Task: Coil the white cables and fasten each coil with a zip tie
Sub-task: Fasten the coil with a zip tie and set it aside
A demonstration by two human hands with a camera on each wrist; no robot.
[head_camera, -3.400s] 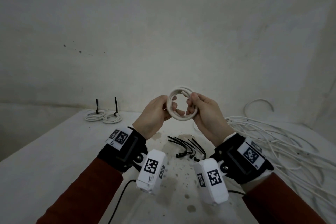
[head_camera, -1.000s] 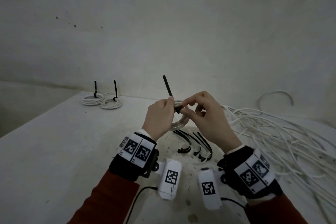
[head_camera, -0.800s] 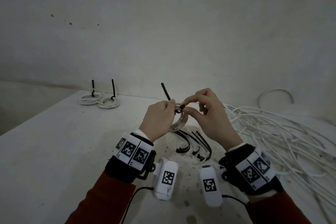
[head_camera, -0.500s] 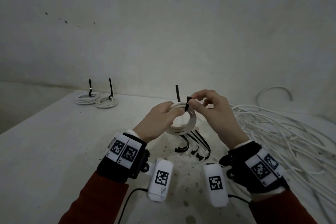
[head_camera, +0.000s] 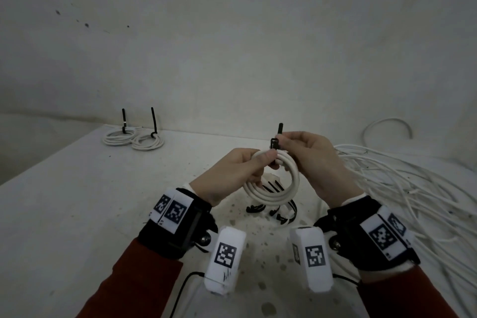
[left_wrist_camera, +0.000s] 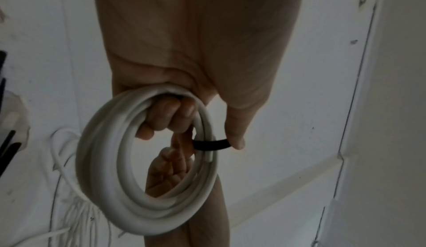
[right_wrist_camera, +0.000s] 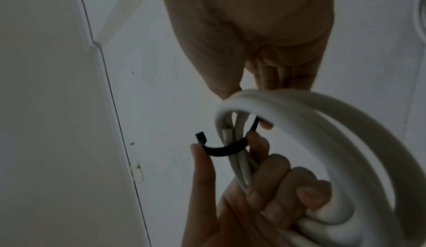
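Note:
A white cable coil (head_camera: 277,195) is held above the table between both hands. My left hand (head_camera: 259,162) grips its upper left side, fingers curled through the ring (left_wrist_camera: 170,116) and thumb against the black zip tie (left_wrist_camera: 211,144). The zip tie (head_camera: 274,144) wraps the top of the coil, its tail standing upright. My right hand (head_camera: 290,141) pinches the tie near its head. In the right wrist view the tie (right_wrist_camera: 221,150) curves loosely round the strands of the coil (right_wrist_camera: 322,123), its head free at the left.
Two tied coils (head_camera: 121,135) (head_camera: 148,142) lie at the table's back left, tie tails upright. Several spare black zip ties (head_camera: 258,208) lie under the hands. A tangle of loose white cables (head_camera: 402,188) covers the right side. A wall stands close behind.
The coil held bare at first now has a zip tie round it. In the last second the hands turned the coil to face me and the tie's tail swung from leaning left to upright.

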